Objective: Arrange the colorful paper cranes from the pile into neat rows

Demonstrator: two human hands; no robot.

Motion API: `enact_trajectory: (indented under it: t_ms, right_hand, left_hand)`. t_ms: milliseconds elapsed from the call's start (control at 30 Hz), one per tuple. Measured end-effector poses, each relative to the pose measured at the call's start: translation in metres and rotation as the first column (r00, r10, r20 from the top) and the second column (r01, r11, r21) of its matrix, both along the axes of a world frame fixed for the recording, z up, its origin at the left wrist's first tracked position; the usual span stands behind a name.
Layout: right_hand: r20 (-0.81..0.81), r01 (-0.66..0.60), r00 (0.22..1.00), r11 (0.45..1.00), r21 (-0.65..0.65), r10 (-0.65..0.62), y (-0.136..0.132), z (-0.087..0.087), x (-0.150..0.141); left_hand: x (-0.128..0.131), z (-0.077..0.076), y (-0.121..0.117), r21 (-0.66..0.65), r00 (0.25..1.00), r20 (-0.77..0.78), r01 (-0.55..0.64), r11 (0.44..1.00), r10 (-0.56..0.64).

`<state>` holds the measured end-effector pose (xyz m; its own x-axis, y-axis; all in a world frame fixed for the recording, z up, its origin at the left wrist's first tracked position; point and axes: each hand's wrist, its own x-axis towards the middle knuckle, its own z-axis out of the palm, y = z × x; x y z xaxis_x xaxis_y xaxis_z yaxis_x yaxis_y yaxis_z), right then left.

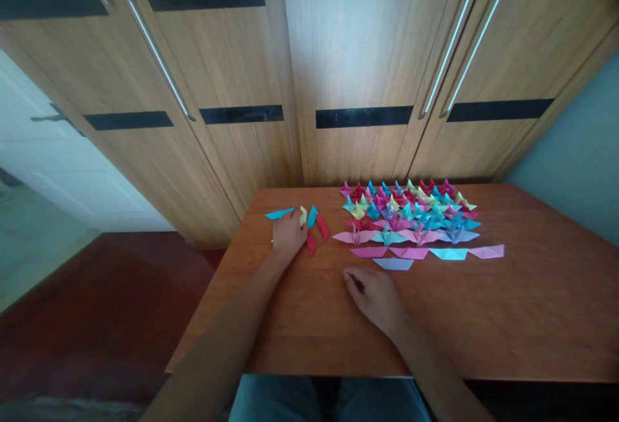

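Note:
My left hand is at the left of the table, bent down over a few folded paper strips. Its fingers look curled and mostly hidden, so I cannot see what is in them. Around it lie a blue strip, a pale yellow strip, another blue strip and two red strips. My right hand rests on the table with its fingers loosely curled and nothing visible in them. Just beyond it is a lavender folded strip.
Rows of colourful paper cranes stand at the back of the table. In front of them lies a row of flat folded strips. The wooden table reaches back to a wardrobe with long metal handles.

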<state>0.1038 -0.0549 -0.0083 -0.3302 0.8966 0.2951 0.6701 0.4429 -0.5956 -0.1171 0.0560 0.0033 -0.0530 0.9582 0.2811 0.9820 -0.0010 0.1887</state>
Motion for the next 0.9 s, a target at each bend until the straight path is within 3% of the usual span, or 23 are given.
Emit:
enact_trajectory:
  t_ms: [600, 767, 900]
  right_hand:
    - [0.066, 0.029, 0.997, 0.999, 0.035, -0.031, -0.001, 0.003, -0.003]
    - [0.046, 0.038, 0.998, 0.999, 0.030, -0.039, 0.000, 0.003, -0.002]
    - [0.010, 0.037, 0.999, 0.999, 0.011, -0.037, -0.001, 0.004, -0.002]
  left_hand:
    - [-0.015, -0.004, 0.003, 0.256, 0.961, 0.237, 0.079, 0.963, -0.142]
    - [-0.013, 0.007, -0.005, 0.340, 0.935, 0.316, 0.050, 0.939, -0.164]
    - [0.006, 0.023, -0.021, 0.413, 0.845, 0.456, 0.078, 0.907, -0.280]
